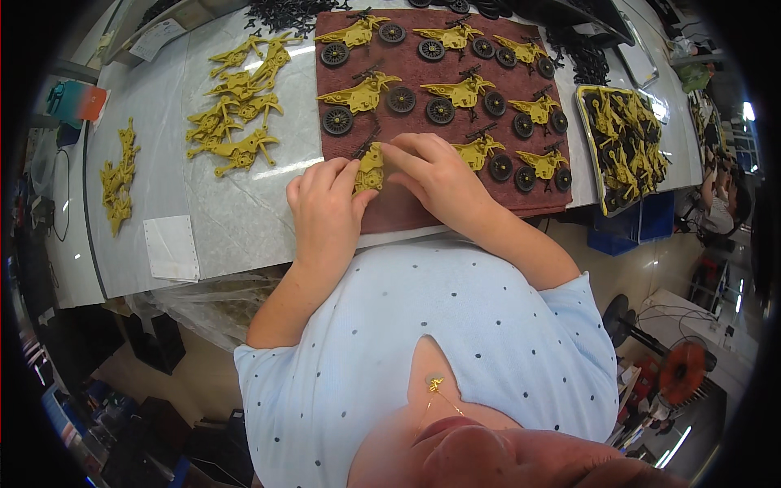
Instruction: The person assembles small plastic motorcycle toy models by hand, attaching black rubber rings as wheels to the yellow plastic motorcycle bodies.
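Observation:
Between my two hands is a yellow toy motorcycle body (370, 172), over the near left corner of a dark red towel (399, 218). A black handlebar piece (366, 146) shows at its upper end. The fingers and thumb of my left hand (325, 202) close on its left side. My right hand (439, 177) is bent round the right side, its fingertips pinching the upper edge. My fingers cover part of the body. Just beyond lie a yellow motorcycle body with black handlebar (359, 95) and a loose black wheel (338, 120).
Rows of yellow motorcycles with black wheels (462, 92) cover the towel. Loose yellow bodies (236, 110) and a smaller yellow pile (120, 180) lie to the left, near a white paper (172, 248). A filled tray (604, 191) stands right; black parts (285, 15) lie behind.

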`<action>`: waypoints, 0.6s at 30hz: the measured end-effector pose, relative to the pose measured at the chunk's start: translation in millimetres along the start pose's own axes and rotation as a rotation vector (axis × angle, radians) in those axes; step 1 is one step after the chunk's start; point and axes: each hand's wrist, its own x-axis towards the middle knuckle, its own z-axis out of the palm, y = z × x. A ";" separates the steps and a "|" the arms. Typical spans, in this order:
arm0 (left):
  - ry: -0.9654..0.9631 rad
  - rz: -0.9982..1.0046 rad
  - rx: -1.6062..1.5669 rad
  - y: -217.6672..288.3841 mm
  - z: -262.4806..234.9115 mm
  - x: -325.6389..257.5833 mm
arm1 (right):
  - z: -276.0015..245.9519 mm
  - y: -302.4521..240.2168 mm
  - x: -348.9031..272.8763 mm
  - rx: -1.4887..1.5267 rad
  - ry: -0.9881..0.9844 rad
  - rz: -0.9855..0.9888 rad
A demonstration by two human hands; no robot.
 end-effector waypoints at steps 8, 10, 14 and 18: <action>-0.059 0.016 0.042 -1.0 -5.4 3.9 | -7.5 -3.7 4.1 -0.036 -0.081 -0.080; -0.060 0.014 0.041 -0.3 -4.0 5.2 | -9.0 -4.3 2.8 -0.069 -0.103 -0.064; -0.069 0.030 0.081 1.5 -3.2 8.2 | -3.9 -7.6 0.6 -0.137 -0.072 -0.061; -0.043 0.075 0.097 -0.7 1.5 7.7 | 4.1 -5.8 6.8 -0.131 -0.033 -0.165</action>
